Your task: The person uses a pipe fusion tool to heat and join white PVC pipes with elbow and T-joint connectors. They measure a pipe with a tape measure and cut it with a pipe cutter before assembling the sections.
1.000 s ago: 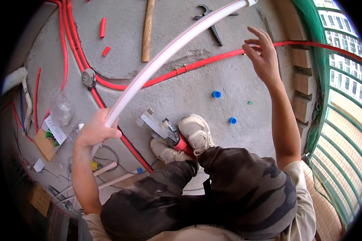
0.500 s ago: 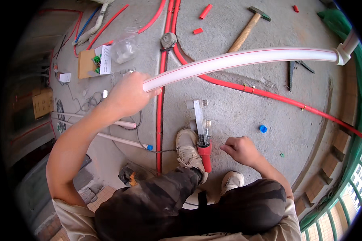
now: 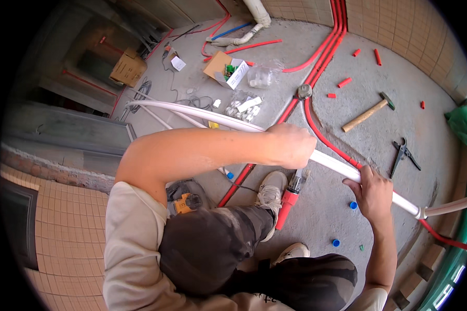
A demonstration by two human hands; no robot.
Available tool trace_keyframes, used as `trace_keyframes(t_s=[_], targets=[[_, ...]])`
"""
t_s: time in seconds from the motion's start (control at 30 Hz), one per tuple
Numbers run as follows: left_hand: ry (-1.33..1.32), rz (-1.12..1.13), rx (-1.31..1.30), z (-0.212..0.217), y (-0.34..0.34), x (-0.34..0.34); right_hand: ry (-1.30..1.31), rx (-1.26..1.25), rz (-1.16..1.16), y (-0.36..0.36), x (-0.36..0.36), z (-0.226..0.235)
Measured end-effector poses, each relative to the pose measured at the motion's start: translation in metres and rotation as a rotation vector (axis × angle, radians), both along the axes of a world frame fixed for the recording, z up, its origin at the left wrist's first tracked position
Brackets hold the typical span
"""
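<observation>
1. The right hand (image 3: 373, 196), empty half a second ago, now joins the left hand (image 3: 291, 146); both wrap the white plastic pipe (image 3: 337, 167), giving two-handed control.
2. The pipe slants above one red-handled pipe welder (image 3: 287, 205).
3. Counted: one hammer (image 3: 365, 116), two loose blue caps (image 3: 353, 205), five red conduit offcuts (image 3: 344, 82).

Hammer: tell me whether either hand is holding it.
No, the hammer lies on the floor while the left hand and right hand both grip the white pipe.
</observation>
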State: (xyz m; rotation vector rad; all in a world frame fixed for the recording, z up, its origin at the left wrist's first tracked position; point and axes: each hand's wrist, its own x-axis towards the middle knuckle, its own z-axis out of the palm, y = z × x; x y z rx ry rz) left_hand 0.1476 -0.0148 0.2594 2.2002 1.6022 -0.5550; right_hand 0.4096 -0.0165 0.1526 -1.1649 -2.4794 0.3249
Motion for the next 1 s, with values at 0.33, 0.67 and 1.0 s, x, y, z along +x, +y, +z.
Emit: trace_keyframes(t_s=[0.33,0.67,1.0], targets=[[0.129,0.011,0.339,0.038,-0.067,-0.067,0.045,0.106,-0.146,-0.063,0.066,-0.012],[0.057,0.044,0.472,-0.014,-0.074,-0.154,-0.054,0.163,-0.205,-0.083,0.134,-0.025],[-0.07,0.013,0.494,-0.073,-0.028,-0.176,-0.148,0.189,-0.25,-0.089,0.112,0.013]])
